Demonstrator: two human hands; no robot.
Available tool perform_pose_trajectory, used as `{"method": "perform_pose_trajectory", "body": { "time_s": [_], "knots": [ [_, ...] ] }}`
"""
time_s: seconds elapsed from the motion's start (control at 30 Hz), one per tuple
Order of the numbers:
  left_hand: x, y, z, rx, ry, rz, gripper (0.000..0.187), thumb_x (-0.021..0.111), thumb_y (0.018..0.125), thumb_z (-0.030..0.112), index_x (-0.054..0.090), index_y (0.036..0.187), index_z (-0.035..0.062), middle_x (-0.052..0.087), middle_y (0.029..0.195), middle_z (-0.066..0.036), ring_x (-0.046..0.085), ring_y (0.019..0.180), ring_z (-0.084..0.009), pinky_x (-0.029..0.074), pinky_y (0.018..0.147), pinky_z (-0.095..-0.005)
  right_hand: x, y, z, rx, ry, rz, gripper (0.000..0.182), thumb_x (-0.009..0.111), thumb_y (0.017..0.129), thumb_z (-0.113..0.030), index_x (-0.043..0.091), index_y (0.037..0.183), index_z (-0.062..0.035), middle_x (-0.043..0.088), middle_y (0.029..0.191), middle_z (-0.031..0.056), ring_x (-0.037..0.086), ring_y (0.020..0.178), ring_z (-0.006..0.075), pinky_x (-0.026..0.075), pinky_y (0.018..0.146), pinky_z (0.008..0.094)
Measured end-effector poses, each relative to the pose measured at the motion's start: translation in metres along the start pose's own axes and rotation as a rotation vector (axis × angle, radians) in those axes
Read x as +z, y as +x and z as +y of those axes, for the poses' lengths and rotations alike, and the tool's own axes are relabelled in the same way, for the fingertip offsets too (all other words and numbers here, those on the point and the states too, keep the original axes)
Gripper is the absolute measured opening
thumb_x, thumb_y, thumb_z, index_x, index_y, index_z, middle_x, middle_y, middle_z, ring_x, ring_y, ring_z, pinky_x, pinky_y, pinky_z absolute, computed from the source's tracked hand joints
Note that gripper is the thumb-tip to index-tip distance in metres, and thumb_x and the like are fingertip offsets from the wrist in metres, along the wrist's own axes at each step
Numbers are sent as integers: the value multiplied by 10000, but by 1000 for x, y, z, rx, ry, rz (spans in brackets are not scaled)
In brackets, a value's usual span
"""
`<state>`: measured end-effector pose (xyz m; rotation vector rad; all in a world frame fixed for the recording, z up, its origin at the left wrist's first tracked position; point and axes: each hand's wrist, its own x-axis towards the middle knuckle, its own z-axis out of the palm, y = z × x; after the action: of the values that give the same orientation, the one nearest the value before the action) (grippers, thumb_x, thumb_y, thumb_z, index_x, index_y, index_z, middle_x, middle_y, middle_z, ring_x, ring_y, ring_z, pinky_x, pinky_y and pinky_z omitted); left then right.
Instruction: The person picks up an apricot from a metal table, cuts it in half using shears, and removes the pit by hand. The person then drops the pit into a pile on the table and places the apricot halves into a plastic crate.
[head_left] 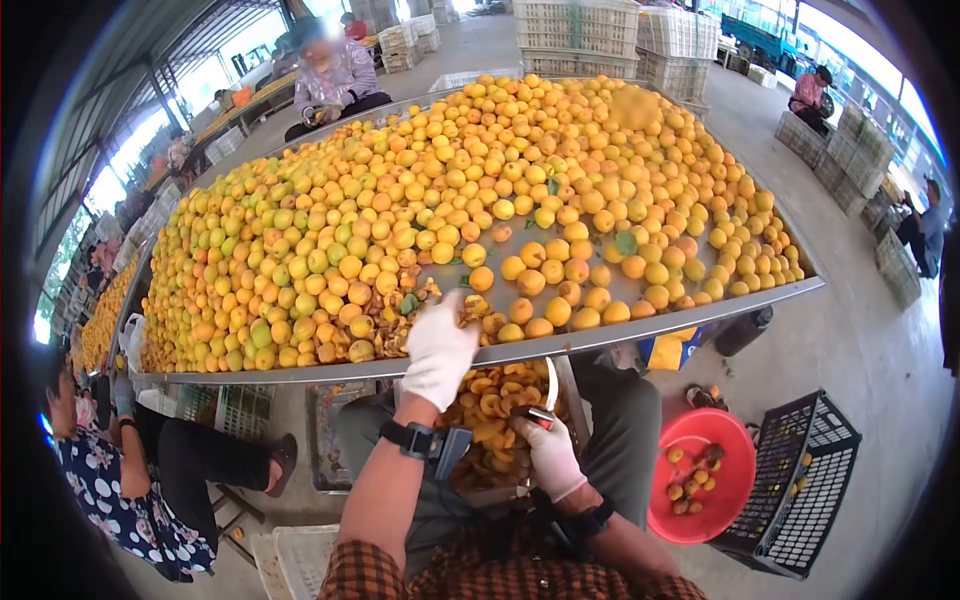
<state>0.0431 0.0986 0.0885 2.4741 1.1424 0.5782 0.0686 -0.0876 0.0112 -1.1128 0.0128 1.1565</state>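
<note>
My left hand (440, 350), in a white glove, reaches over the front rim of a metal-edged table heaped with apricots (400, 210). Its slightly blurred fingers look apart, beside a patch of brownish scraps and pits (385, 325); I make out nothing held in them. Gloved too, my right hand (555, 458) is closed around the handle of a knife (551, 388), whose curved blade points up towards the table rim. Between my legs, below the rim, a container holds many cut apricot halves (490, 405), close to both hands.
A red basin (703, 510) with several fruits stands at my right, beside a black crate (800, 490). A person (130, 470) sits at my left; another person (330, 80) sits beyond the table. Stacked white crates (578, 35) stand behind it.
</note>
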Motion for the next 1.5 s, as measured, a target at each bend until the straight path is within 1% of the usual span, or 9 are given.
{"method": "perform_pose_trajectory", "body": {
  "time_s": [0.33,0.6,0.73,0.8,0.93,1.13,1.33,1.37,1.5],
  "knots": [
    [64,55,38,89,171,-392,380,629,772,414,654,1000,111,669,907,-156,630,887,-339,485,762,-419,-19,2,-27,-47,67,108,69,614,876,-107,569,904,-61,473,585,-26,421,407,69,334,365,233],
    [17,-50,33,370,-426,-83,481,720,704,51,568,1158,6,613,1046,-155,618,951,-265,492,803,-316,-1,1,-77,-252,26,-42,291,610,898,-187,525,1130,-33,494,597,-20,432,396,65,344,357,215],
    [10,-88,24,236,-716,-99,455,632,783,4,513,1222,-24,589,1128,-117,570,1051,-198,447,911,-303,8,-8,-75,-214,-68,-143,326,623,886,-190,508,1142,-22,469,570,-21,413,380,69,325,349,218],
    [-10,-99,25,-157,-1212,-249,420,563,849,52,484,1251,-40,593,1106,-95,556,1063,-182,424,943,-298,2,-13,-79,-160,-70,-280,299,639,869,-175,529,1108,-33,491,596,-20,408,385,70,321,350,219],
    [-21,-107,9,-222,-1389,-596,466,517,949,300,453,1288,-14,603,1076,-92,587,959,-148,492,781,-259,8,-14,-87,-279,-483,-468,413,663,833,-146,523,1204,-28,609,774,9,492,543,58,368,453,190],
    [1,-116,10,-444,-1903,-423,423,517,947,377,526,1218,53,614,1089,-84,610,957,-200,509,783,-343,23,-50,-98,-429,-566,-198,456,599,873,-90,440,1292,-4,622,859,41,515,611,33,415,521,201],
    [16,-119,17,-543,-2090,-387,404,507,938,416,554,1173,91,630,1095,-82,608,989,-235,486,862,-396,6,-55,-51,-983,-1064,-69,296,512,931,-122,474,1200,-6,598,799,174,639,661,280,492,584,330],
    [17,-121,20,-547,-2083,-392,422,502,935,437,557,1165,88,633,1090,-83,608,992,-232,494,847,-385,9,-61,-49,-866,-1072,-34,304,534,915,-111,478,1192,1,602,885,238,635,827,389,504,684,372],
    [24,-127,24,-619,-2150,-412,437,497,927,463,570,1133,85,639,1071,-95,619,944,-231,509,789,-355,1,-50,-33,-899,-1132,11,325,532,915,-152,480,1200,-6,598,944,256,605,858,437,501,691,400]
  ]
}}
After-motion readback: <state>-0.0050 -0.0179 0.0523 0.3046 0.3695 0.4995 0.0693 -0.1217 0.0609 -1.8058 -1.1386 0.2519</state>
